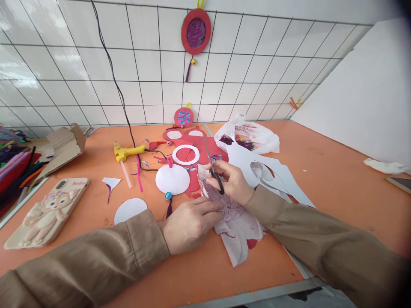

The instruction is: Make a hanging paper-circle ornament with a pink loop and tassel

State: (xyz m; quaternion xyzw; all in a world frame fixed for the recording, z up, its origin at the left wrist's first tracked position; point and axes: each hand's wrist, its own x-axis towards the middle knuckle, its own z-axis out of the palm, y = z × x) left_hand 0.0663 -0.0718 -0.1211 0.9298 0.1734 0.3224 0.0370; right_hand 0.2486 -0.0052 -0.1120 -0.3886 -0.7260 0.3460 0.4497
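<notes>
My right hand (231,182) is closed around the black handles of a pair of scissors (209,158), whose blades point up and away from me. Below it lies a thin whitish cloth (237,239) with line drawing and dark red stitching along an edge. My left hand (195,220) presses its fingers on the cloth's left side, the fingertips partly hidden in its folds. Just beyond sits a white paper oval (172,179) with a pink loop on top and a blue bell (168,196) with a dark tassel below. A white paper ring (186,154) rests behind that.
A yellow glue gun (128,150), a phone in a bear case (48,214) and a white disc (131,209) are on the left. Cut white paper (289,179) and a plastic bag (253,134) lie right of centre. A red round ornament (196,32) hangs on the tiled wall.
</notes>
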